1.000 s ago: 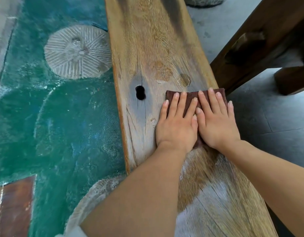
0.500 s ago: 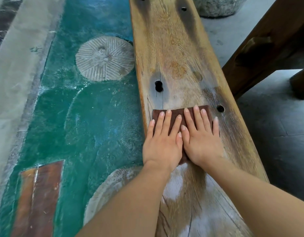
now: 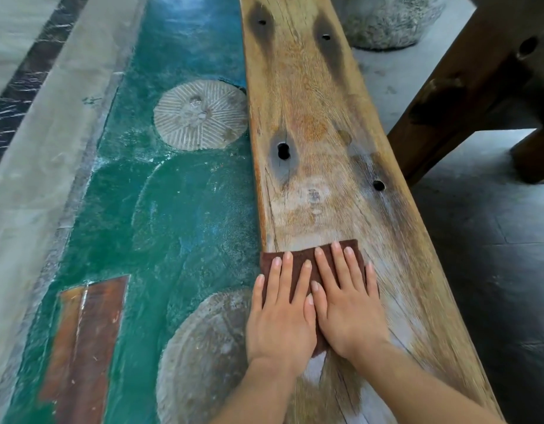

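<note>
Pressing brown pad point(image 3: 301, 258) flat on plank point(image 3: 319, 123), both hands

cloth point(image 3: 300, 255) | slid toward person, to plank point(image 3: 310, 102) left edge | right hole point(image 3: 378, 185) uncovered

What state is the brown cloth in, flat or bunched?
Flat. The brown cloth lies spread on the plank, pressed under the left hand and right hand, fingers straight. Whether it is folded double: cannot tell.
</note>
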`<state>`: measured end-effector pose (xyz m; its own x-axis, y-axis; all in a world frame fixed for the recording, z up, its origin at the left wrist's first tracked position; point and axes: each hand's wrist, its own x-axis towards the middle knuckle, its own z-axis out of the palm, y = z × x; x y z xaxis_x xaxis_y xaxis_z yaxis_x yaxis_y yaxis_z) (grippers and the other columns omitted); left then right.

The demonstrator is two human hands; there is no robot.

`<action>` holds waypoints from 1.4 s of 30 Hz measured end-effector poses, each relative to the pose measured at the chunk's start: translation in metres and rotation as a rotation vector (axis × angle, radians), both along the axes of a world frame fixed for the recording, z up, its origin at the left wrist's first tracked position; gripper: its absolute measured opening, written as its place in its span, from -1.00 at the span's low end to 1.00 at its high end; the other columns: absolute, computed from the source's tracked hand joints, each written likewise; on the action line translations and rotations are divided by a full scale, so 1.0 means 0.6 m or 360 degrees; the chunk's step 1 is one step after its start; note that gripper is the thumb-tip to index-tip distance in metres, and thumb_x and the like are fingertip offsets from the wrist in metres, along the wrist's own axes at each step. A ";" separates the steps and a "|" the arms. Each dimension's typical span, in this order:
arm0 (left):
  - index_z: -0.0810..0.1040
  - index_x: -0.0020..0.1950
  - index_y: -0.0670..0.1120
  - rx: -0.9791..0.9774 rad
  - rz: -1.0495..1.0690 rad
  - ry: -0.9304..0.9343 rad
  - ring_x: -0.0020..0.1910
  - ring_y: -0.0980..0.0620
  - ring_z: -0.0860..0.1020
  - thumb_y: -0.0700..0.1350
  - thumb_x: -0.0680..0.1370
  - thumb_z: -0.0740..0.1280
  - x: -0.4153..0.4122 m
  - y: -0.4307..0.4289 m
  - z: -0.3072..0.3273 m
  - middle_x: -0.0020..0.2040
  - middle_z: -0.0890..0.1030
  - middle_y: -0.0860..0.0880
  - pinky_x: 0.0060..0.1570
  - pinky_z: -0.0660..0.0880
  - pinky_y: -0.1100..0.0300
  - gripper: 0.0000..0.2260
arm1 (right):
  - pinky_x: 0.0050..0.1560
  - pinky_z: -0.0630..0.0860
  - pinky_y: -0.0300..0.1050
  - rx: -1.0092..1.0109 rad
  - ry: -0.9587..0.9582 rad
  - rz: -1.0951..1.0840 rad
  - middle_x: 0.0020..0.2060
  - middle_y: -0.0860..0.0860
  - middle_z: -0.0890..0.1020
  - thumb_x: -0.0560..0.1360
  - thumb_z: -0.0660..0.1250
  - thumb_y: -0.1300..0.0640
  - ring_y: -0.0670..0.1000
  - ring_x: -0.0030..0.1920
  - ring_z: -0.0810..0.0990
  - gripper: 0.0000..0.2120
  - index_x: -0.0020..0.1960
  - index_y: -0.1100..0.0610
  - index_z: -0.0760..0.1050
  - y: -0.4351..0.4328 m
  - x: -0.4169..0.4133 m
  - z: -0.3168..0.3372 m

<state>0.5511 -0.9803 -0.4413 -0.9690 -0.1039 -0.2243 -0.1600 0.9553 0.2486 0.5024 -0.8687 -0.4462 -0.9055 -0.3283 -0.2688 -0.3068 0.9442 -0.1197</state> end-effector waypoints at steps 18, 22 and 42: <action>-0.41 0.43 0.15 0.0144 -0.0025 0.0024 0.36 0.08 -0.54 0.07 0.64 -0.22 -0.244 -0.094 -0.013 0.42 -0.50 0.05 0.38 -0.46 0.05 -0.56 | 0.39 -0.50 -0.07 0.0005 0.0100 -0.0048 0.46 -0.11 -0.37 0.49 -0.43 -0.19 -0.12 0.41 -0.49 -0.47 0.44 -0.16 -0.43 -0.081 -0.236 -0.010; -0.40 0.42 0.15 0.0198 -0.0035 -0.0004 0.36 0.10 -0.55 0.08 0.64 -0.21 -0.332 -0.134 -0.017 0.41 -0.51 0.08 0.39 -0.46 0.05 -0.56 | 0.40 -0.46 -0.07 -0.0023 0.0130 -0.0060 0.48 -0.10 -0.30 0.56 -0.33 -0.16 -0.13 0.43 -0.43 -0.49 0.47 -0.13 -0.36 -0.119 -0.320 -0.011; -0.27 0.51 0.14 0.0006 0.0116 0.0100 0.50 0.03 -0.35 0.08 0.58 -0.32 -0.595 -0.200 -0.033 0.56 -0.29 0.00 0.44 -0.35 -0.06 -0.52 | 0.48 -0.30 0.05 -0.0114 0.0151 -0.0075 0.53 -0.04 -0.22 0.59 -0.24 -0.12 -0.04 0.50 -0.31 -0.48 0.52 -0.12 -0.25 -0.209 -0.587 -0.023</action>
